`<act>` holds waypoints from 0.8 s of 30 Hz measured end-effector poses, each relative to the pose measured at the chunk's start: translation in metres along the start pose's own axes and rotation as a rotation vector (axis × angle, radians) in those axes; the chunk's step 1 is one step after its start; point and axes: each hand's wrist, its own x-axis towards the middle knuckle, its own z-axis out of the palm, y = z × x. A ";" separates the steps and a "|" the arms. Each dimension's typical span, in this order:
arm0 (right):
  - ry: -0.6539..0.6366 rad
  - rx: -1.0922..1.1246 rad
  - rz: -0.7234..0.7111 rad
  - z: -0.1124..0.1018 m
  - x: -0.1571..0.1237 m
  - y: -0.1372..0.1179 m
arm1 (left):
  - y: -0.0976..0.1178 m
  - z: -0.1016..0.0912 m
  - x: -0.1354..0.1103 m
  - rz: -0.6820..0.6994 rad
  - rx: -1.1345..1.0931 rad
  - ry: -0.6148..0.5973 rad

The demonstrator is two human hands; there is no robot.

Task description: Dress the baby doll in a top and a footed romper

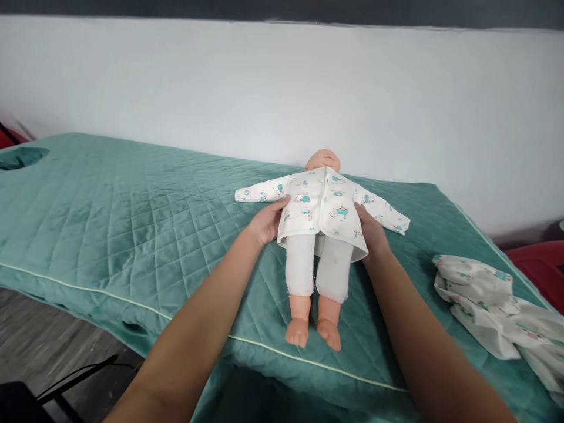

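Observation:
A baby doll [301, 264] lies on its back, its feet toward me and its head by the wall. It wears a white jacket [324, 202] with teal and pink prints, fastened down the front, with both sleeves spread outward. Below the hem, its white cloth legs and bare feet show. My left hand [267, 223] grips the doll's side below one sleeve, thumb on the jacket. On the opposite side, my right hand [372, 232] holds the doll's waist in the same way. The fingers of both hands are partly hidden behind the doll and jacket.
The doll rests on a teal quilted bed cover [132, 223] with a pale piped edge. Crumpled printed white clothing [493, 305] lies to the right. A white wall [220, 88] stands behind the bed. Red objects [535, 267] show past the right edge.

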 end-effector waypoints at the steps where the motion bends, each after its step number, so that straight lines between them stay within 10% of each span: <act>1: -0.024 0.037 0.061 -0.002 0.000 -0.001 | 0.004 -0.002 0.002 -0.010 -0.027 -0.010; 9: 0.005 0.297 0.106 -0.031 0.002 -0.019 | 0.022 -0.017 0.018 0.080 -0.162 0.047; 24: 0.247 0.421 -0.082 -0.058 0.001 -0.037 | 0.050 -0.050 0.043 0.526 -0.288 0.531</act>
